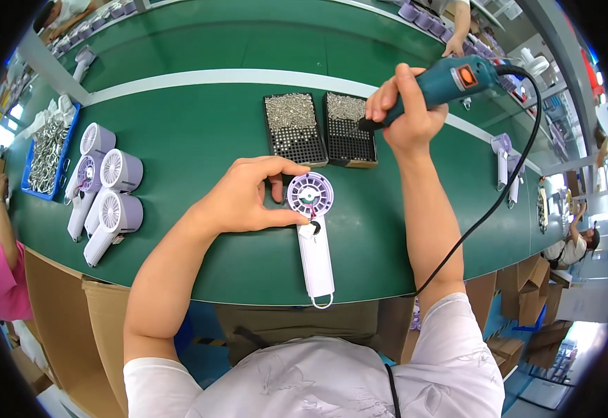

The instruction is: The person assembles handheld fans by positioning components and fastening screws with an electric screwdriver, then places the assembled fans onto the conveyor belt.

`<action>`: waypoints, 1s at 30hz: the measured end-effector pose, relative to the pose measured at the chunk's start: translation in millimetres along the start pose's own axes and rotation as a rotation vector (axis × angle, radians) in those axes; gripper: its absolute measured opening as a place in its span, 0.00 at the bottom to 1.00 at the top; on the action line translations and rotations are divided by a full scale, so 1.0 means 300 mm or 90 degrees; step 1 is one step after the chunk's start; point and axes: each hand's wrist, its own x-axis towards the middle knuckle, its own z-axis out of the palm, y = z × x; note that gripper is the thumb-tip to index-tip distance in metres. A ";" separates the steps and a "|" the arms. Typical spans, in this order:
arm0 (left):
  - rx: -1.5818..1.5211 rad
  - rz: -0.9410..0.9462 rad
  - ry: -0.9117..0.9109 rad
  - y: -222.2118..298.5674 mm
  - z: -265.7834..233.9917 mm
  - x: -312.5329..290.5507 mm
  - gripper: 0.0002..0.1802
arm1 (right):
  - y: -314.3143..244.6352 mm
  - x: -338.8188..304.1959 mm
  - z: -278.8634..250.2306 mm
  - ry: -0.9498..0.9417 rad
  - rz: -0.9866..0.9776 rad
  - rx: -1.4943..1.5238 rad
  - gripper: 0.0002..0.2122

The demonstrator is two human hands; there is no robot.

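A lilac and white handheld fan [318,261] lies on the green bench in front of me, its round head away from me and its wire loop near the bench edge. Thumb and forefinger of my left hand [248,196] grip the left side of its head, where small wires show inside. My right hand [412,115] is wrapped round a teal electric screwdriver [450,85] with a black cord. The tool's dark tip points at the right-hand black screw tray [361,155]; I cannot tell whether it touches a screw. Beside that stands a second screw tray [293,111].
Several lilac fans [121,171] stand or lie at the left, near a blue bin [31,167] of metal loops. More fans [502,146] lie at the right. The cord [488,226] hangs past my right forearm. Co-workers are around the bench; cardboard boxes [56,313] stand below.
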 end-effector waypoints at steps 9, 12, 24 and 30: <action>0.001 0.000 0.011 0.011 0.002 0.005 0.35 | 0.045 -0.010 0.001 0.032 -0.013 -0.111 0.06; 0.009 0.008 -0.003 -0.001 0.002 0.001 0.35 | 0.047 -0.013 -0.001 0.037 -0.004 -0.081 0.07; 0.013 -0.027 0.004 0.019 0.000 0.003 0.35 | 0.060 -0.017 -0.001 0.041 -0.009 -0.074 0.06; 0.008 -0.032 0.003 0.014 -0.006 -0.001 0.34 | 0.072 -0.030 0.053 0.008 0.009 -0.263 0.05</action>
